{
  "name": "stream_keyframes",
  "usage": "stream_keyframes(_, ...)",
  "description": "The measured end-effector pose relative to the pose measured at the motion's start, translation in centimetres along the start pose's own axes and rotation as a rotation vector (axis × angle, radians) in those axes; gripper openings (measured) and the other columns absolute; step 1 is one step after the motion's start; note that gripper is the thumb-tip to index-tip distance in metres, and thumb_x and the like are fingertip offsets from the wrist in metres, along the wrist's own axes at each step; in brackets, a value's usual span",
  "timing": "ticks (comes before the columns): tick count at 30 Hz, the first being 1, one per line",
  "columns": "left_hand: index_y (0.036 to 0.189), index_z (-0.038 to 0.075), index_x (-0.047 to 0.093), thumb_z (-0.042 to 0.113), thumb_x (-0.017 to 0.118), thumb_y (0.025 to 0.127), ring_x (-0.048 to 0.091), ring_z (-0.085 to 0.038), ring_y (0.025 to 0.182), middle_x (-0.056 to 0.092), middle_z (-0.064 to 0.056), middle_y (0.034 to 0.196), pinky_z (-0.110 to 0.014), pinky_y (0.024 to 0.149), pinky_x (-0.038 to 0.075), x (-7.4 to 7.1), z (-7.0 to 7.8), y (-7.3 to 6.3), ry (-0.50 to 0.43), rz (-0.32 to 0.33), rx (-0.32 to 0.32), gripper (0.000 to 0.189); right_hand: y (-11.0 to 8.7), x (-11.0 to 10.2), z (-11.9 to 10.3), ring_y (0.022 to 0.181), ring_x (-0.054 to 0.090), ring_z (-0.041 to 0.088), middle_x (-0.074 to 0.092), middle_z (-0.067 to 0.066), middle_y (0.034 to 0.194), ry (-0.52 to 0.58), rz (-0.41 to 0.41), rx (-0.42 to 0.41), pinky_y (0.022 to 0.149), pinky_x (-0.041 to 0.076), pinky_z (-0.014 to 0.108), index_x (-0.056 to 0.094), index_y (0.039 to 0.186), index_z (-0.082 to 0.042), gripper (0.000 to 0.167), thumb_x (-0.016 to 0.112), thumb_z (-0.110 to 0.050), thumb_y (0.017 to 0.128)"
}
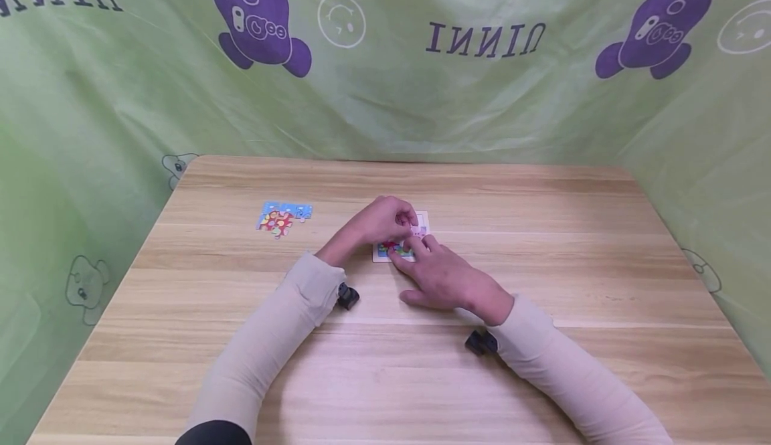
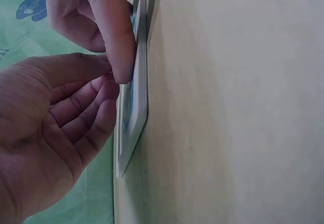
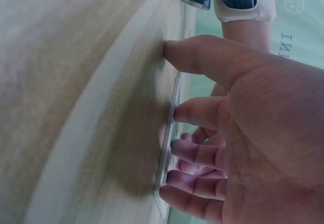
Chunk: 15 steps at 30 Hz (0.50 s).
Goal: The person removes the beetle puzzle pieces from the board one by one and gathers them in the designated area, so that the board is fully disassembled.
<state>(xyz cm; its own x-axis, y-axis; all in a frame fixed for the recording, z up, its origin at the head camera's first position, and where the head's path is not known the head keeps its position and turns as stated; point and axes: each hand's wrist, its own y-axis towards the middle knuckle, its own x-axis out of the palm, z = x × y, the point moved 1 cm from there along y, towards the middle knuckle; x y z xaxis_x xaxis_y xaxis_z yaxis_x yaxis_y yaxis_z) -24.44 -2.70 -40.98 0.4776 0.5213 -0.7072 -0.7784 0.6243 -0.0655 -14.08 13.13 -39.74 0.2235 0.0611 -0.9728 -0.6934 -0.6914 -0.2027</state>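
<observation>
A small jigsaw board [image 1: 379, 257] with a pale frame and a colourful picture lies on the table, partly covered by both hands. Over its upper part is my left hand [image 1: 385, 220], fingers bent and thumb tip close against the fingertips. In the left wrist view, a right-hand finger hides part of those left fingertips [image 2: 107, 89], and I cannot tell whether they pinch a piece. My right hand [image 1: 442, 274] reaches in from the right with its fingertips on the board [image 3: 163, 168]. Its thumb is spread away, near the table, in the right wrist view.
Left of the hands, a joined cluster of puzzle pieces [image 1: 277, 219] in blue, red and yellow lies on the wooden table [image 1: 542, 244]. A green printed curtain [image 1: 385, 110] encloses the back and sides. Each sleeve cuff carries a black wrist camera [image 1: 347, 296].
</observation>
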Motion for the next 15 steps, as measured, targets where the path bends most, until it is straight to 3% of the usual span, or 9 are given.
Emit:
stream_keyframes(6,0.099,0.009,0.073,0.004,0.07,0.091,0.062,-0.015,0.08,0.07,0.001,0.084,-0.028,0.078,0.049,-0.05,0.23,-0.13,0.016,0.005,0.031,0.01,-0.05,-0.08,0.04,0.136,0.035,0.05,0.028,0.026,0.154,0.006,-0.003,0.001,0.107,0.041,0.058,0.04,0.159,-0.011,0.074,0.065,-0.047,0.099)
stream_keyframes(15,0.098,0.009,0.072,0.003,0.069,0.093,0.06,-0.015,0.074,0.068,0.0,0.083,-0.028,0.074,0.048,-0.08,0.35,0.11,0.02,-0.01,0.016,0.009,0.07,0.02,0.07,0.132,0.038,0.046,0.033,0.026,0.15,-0.019,0.008,-0.01,0.104,0.043,0.056,0.041,0.158,-0.011,0.073,0.064,-0.047,0.098)
